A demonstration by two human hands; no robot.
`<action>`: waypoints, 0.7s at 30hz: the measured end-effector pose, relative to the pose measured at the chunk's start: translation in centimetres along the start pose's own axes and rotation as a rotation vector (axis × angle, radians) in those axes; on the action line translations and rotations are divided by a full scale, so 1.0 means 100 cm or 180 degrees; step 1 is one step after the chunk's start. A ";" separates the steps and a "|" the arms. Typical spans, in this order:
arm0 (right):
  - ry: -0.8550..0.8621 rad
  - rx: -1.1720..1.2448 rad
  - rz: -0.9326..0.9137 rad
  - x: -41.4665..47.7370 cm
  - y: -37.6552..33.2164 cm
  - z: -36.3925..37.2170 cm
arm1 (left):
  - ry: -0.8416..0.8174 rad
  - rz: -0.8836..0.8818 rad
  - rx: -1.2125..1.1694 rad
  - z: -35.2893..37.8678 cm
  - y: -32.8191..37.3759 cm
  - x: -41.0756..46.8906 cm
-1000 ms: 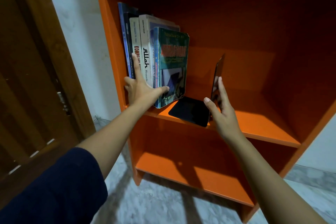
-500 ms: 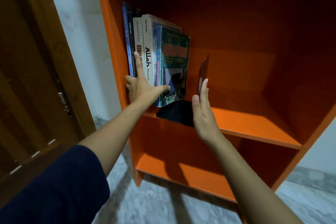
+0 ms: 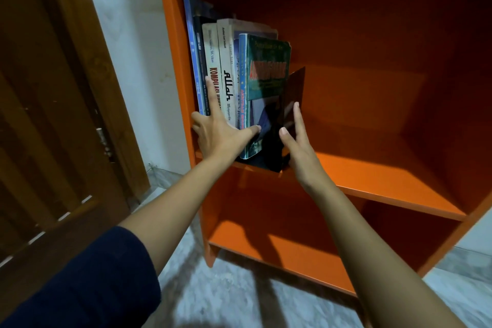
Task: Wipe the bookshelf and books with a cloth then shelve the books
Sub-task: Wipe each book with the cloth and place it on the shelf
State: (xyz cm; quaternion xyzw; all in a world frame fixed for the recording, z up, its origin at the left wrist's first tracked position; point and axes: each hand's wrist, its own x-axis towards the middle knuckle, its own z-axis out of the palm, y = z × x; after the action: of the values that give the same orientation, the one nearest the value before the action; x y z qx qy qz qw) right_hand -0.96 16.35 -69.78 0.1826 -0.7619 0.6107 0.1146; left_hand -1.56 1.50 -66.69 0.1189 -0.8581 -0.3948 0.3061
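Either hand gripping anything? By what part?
Nothing gripped. Left hand presses flat on the book spines; right hand presses the upright of the black bookend with straight fingers.

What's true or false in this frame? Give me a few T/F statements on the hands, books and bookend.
1. The books stand upright at the left end of the orange shelf. True.
2. The left hand holds a cloth. False: it lies with straight fingers against the book spines, and no cloth is in view.
3. The right hand touches the black bookend with straight fingers. True.
4. The bookend stands at the far right end of the shelf. False: it is close beside the green book, at the right end of the row.
5. The left arm wears a dark blue sleeve. True.
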 end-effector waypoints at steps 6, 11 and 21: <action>0.0515 -0.0217 0.0031 0.003 -0.002 0.001 | 0.0061 0.0185 0.0162 -0.001 -0.007 -0.009; 0.0820 0.0092 0.0372 0.024 -0.007 0.012 | 0.0285 0.0815 0.0329 -0.002 -0.010 -0.007; 0.1096 0.0518 0.0788 0.055 0.000 0.049 | 0.0572 0.1987 0.0637 0.005 -0.036 0.026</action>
State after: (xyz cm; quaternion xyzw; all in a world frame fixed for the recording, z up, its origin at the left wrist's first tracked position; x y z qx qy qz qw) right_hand -5.69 10.85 -68.77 -0.0106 -0.6960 0.7017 0.1520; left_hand -4.03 -1.79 -68.53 -0.0858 -0.8572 -0.1838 0.4734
